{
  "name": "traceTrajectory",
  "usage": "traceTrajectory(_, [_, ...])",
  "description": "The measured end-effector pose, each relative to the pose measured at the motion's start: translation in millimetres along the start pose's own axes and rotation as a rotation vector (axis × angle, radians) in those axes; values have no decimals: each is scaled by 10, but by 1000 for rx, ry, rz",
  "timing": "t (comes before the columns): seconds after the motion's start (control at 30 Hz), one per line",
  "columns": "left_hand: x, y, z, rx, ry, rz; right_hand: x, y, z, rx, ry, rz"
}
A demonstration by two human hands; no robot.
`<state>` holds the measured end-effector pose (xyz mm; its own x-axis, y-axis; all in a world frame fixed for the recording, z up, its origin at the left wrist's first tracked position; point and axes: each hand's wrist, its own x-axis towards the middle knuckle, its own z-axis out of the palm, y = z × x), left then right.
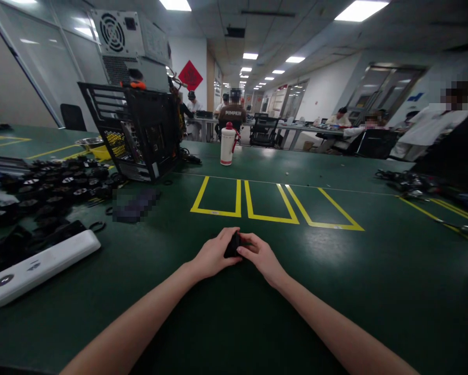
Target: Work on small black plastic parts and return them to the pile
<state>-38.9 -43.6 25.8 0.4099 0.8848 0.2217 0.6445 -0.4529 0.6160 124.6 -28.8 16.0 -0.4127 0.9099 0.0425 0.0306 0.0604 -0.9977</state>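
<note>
Between my two hands, just above or on the green tabletop (218, 312), is a small black object (232, 246); its kind is not clear. My left hand (215, 254) is closed round its left side, thumb below and fingers above. From the right, my right hand (260, 255) pinches at the object's edge with thumb and fingertips. Much of the object is hidden by the fingers. Beyond the hands, yellow tape outlines (271, 219) mark three bays on the table.
To the left stand an open black computer case (140, 130) with power supplies (130, 34) on top, a heap of black parts (62, 182) and a white power strip-like bar (42, 265). A white bottle (226, 146) is farther back. Cables (406, 182) lie right. People sit at tables behind.
</note>
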Motion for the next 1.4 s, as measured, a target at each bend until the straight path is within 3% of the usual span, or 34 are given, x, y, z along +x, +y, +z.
traceTrajectory(0.17, [120,-21,142,132,63,35,5,50,-105,41,26,-28])
traceTrajectory(0.43, [153,-80,166,374,94,60,-3,54,-111,68,0,-45])
traceTrajectory(0.6, [172,-75,137,221,26,149,12,98,-117,72,-3,-46])
traceTrajectory(0.77, [158,-50,91,121,8,128,7,107,-104,72,-4,-57])
traceTrajectory(1.4, [153,-40,95,121,19,158,10,90,-122,22,21,-18])
